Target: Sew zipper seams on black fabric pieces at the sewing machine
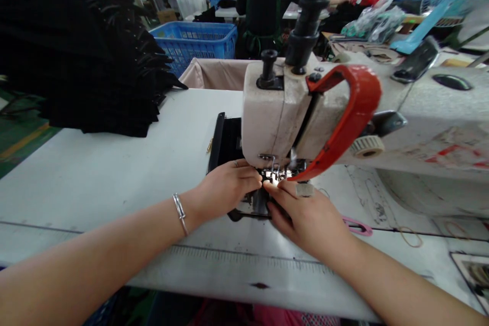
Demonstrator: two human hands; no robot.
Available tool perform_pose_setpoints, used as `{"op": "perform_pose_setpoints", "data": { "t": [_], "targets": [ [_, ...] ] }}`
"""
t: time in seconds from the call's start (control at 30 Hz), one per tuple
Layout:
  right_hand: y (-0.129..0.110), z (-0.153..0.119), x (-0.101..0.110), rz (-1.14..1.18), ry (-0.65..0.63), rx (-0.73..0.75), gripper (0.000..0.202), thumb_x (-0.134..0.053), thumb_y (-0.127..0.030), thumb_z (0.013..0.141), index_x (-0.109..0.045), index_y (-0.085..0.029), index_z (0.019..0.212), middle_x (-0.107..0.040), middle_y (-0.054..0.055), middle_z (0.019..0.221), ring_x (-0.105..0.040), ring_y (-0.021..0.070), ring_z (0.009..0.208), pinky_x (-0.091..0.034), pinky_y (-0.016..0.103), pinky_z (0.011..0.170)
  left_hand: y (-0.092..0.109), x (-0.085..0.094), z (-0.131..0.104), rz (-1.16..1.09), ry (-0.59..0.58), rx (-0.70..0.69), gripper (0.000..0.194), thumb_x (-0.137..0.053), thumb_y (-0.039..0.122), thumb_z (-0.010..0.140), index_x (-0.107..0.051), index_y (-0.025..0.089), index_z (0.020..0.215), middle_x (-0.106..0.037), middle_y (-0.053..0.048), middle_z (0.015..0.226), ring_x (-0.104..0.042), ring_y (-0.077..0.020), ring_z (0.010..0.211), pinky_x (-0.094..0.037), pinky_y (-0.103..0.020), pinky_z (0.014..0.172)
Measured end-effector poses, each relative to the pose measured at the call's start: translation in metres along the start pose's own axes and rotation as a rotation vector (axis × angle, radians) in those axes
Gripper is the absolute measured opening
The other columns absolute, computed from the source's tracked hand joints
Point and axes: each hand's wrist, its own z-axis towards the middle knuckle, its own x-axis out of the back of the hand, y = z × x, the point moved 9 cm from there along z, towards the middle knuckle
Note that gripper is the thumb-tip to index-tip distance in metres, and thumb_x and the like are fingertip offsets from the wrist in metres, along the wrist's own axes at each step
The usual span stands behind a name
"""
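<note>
A white sewing machine [267, 117] with a red curved guard [355, 107] stands over the work. Black material [229, 137] with a dark raised edge lies to the left of the machine head and runs under it. At the left of the lit needle area, my left hand [225, 188] has its fingers pressed together on the black material. My right hand [309, 214] is at the right of the needle, its fingertips down at the near edge of the same piece. Both hands' fingertips almost meet; what lies under them is mostly hidden.
A tall stack of black pieces [84, 56] rests on the white table [114, 173] at the left. Behind are a blue crate [194, 41] and a cloth-lined bin [217, 74]. A pink tool [357, 226] lies right of my right hand. A person [267, 5] stands beyond.
</note>
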Motion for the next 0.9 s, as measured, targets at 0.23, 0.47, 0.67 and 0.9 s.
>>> {"op": "perform_pose_setpoints", "data": {
  "t": [0.23,0.47,0.67,0.9],
  "targets": [
    [0.000,-0.001,-0.004,0.009,0.017,-0.019,0.034,-0.048,-0.024,0.092,-0.060,-0.013,0.122,-0.062,0.013,0.103,-0.060,0.0277,0.095,-0.054,0.045,0.081,-0.011,0.002,0.005,0.021,0.053,0.033,0.020,-0.048,0.010,0.094,-0.067,0.016,0.090,-0.070,-0.002,0.095,-0.062,-0.0154,0.098,-0.049,-0.028,0.095],
    [0.002,0.000,-0.007,0.015,-0.009,-0.052,0.035,-0.046,-0.024,0.092,-0.059,-0.014,0.124,-0.061,0.013,0.103,-0.059,0.0284,0.097,-0.053,0.046,0.081,-0.012,0.006,0.006,0.047,0.116,0.052,0.016,-0.054,0.009,0.091,-0.068,0.018,0.088,-0.071,-0.001,0.100,-0.063,-0.0153,0.099,-0.049,-0.028,0.095],
    [0.001,0.000,-0.008,0.018,-0.002,-0.047,0.035,-0.047,-0.024,0.092,-0.059,-0.014,0.123,-0.061,0.012,0.105,-0.057,0.0281,0.099,-0.052,0.045,0.082,-0.012,0.003,0.006,0.067,0.082,0.018,0.018,-0.053,0.008,0.090,-0.068,0.017,0.091,-0.071,-0.003,0.104,-0.063,-0.0181,0.102,-0.049,-0.031,0.097],
    [0.002,0.000,-0.007,0.040,-0.005,-0.064,0.034,-0.048,-0.024,0.092,-0.060,-0.015,0.122,-0.062,0.010,0.105,-0.056,0.0275,0.099,-0.051,0.045,0.086,-0.016,0.002,0.007,0.083,0.080,0.112,0.021,-0.054,0.008,0.089,-0.070,0.019,0.083,-0.072,-0.002,0.092,-0.065,-0.0201,0.093,-0.053,-0.032,0.088]
  ]
}}
